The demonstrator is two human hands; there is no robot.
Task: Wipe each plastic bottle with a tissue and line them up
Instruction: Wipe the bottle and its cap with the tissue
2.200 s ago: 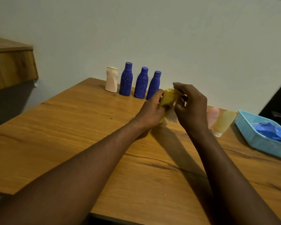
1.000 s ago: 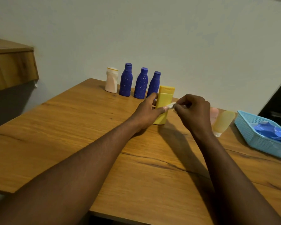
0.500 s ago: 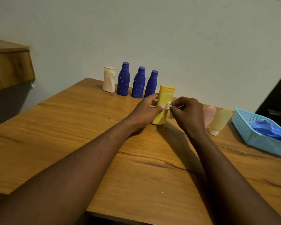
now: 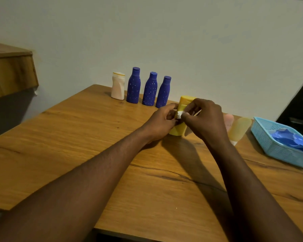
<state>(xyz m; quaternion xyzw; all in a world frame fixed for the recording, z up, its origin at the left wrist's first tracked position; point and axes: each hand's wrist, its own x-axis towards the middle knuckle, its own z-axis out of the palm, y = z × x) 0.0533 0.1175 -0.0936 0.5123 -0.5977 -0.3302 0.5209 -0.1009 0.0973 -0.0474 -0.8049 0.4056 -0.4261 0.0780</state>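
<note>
Your left grip (image 4: 162, 119) stays curled round the yellow bottle (image 4: 177, 130), upright on the counter (image 4: 77, 137). Your right grip (image 4: 205, 119), pinching the tissue (image 4: 179, 114), has slid from the bottle's right onto its front. Beyond the left grip, the bottle row (image 4: 150, 89) stands unchanged.

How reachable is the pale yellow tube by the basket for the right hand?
Probably yes: the pale yellow tube is close beside the right hand, its near side open. But that hand is busy pinching the tissue at the yellow bottle.
</note>
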